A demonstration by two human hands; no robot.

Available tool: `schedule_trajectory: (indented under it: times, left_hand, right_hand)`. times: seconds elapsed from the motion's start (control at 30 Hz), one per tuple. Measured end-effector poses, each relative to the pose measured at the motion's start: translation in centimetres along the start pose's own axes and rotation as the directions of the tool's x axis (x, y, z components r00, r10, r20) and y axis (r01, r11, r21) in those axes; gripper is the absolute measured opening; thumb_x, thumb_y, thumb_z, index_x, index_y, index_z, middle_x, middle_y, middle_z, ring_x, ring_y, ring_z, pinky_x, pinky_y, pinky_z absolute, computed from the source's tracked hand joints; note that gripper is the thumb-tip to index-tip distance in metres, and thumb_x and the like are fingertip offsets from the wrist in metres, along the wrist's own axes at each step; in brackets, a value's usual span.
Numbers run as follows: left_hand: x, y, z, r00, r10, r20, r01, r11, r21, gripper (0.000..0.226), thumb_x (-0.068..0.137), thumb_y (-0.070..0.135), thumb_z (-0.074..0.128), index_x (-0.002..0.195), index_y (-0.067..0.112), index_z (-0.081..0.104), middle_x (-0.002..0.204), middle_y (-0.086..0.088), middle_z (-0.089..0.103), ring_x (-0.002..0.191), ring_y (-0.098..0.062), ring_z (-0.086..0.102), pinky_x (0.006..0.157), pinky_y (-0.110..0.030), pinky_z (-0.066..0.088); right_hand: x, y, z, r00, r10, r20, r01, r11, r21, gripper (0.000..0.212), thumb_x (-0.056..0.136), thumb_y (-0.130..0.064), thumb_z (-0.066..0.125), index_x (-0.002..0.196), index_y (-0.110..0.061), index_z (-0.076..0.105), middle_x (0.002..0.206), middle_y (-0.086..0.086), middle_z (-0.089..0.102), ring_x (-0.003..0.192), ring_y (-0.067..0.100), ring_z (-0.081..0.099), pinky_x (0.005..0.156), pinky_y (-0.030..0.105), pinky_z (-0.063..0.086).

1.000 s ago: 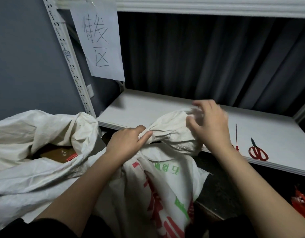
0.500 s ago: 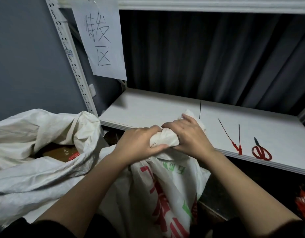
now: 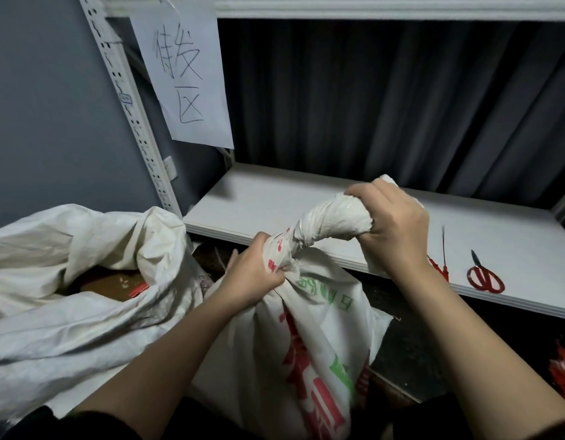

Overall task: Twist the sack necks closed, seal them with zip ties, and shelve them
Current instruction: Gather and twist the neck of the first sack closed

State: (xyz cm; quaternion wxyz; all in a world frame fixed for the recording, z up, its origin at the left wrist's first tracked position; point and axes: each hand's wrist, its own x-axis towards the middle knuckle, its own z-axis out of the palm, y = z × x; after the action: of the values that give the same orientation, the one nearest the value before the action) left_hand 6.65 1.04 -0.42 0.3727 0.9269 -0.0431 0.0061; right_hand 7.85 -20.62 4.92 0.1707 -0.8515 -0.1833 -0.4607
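Observation:
A white woven sack (image 3: 309,338) with red and green print stands in front of me, below the shelf. Its neck (image 3: 309,228) is wound into a tight rope. My left hand (image 3: 252,277) grips the base of that neck. My right hand (image 3: 392,223) grips the bunched top end, held up over the white shelf (image 3: 259,198). Red zip ties (image 3: 441,268) lie on the shelf to the right, partly hidden by my right wrist. A second white sack (image 3: 71,281) lies open at the left, with brown cardboard showing inside.
Red-handled scissors (image 3: 484,276) lie on the shelf's right end. A handwritten paper sign (image 3: 182,77) hangs from the perforated upright (image 3: 128,103). A dark curtain backs the shelf. More red items (image 3: 564,369) sit low at the right edge.
The loose sack mouth was gathered between both hands, then twisted. My right hand has risen and drawn the top end up and right, so the neck now stands out as a tight rope.

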Motion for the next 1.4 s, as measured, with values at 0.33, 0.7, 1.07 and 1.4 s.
schedule_trajectory:
  times: [0.33, 0.7, 1.07, 1.4]
  left_hand:
    - [-0.7, 0.9, 1.4, 0.975, 0.179, 0.130, -0.182, 0.983, 0.012, 0.039, 0.067, 0.026, 0.054, 0.103, 0.018, 0.041, 0.087, -0.011, 0.061, 0.087, -0.038, 0.057, 0.075, -0.046, 0.049]
    - [-0.9, 3.2, 0.5, 0.999, 0.020, -0.045, -0.036, 0.927, -0.374, 0.033, 0.072, 0.020, 0.078, 0.094, 0.025, 0.054, 0.080, 0.013, 0.062, 0.074, 0.000, 0.057, 0.066, -0.017, 0.044]
    - [-0.6, 3.2, -0.5, 0.983, 0.039, -0.181, -0.131, 0.836, -0.532, 0.015, 0.082, 0.006, 0.069, 0.094, 0.011, 0.061, 0.085, 0.001, 0.067, 0.071, 0.006, 0.059, 0.065, -0.009, 0.045]
    - [-0.3, 3.0, 0.3, 0.986, 0.139, -0.094, -0.167, 0.750, -0.640, 0.038, 0.075, 0.014, 0.066, 0.112, 0.020, 0.056, 0.111, 0.001, 0.065, 0.106, -0.005, 0.061, 0.095, -0.022, 0.046]
  right_hand:
    - [0.0, 1.4, 0.4, 0.936, 0.331, 0.118, -0.349, 0.838, 0.420, 0.028, 0.062, -0.023, 0.061, 0.088, -0.032, 0.061, 0.088, -0.011, 0.062, 0.086, 0.011, 0.059, 0.073, 0.035, 0.049]
    - [-0.3, -2.1, 1.1, 0.943, 0.324, -0.078, -0.215, 0.770, 0.600, 0.026, 0.071, -0.010, 0.060, 0.095, -0.018, 0.061, 0.088, 0.000, 0.059, 0.086, 0.013, 0.055, 0.077, 0.028, 0.043]
    - [-2.8, -2.0, 2.4, 0.859, 0.392, 0.331, -0.506, 0.752, 0.423, 0.054, 0.073, -0.010, 0.072, 0.123, -0.026, 0.057, 0.116, -0.012, 0.057, 0.106, 0.007, 0.056, 0.089, 0.024, 0.044]
    - [-4.1, -4.3, 3.8, 0.772, 0.221, 0.596, -0.495, 0.796, 0.347, 0.051, 0.085, -0.019, 0.061, 0.133, -0.016, 0.045, 0.113, -0.008, 0.049, 0.107, 0.022, 0.057, 0.088, 0.035, 0.048]
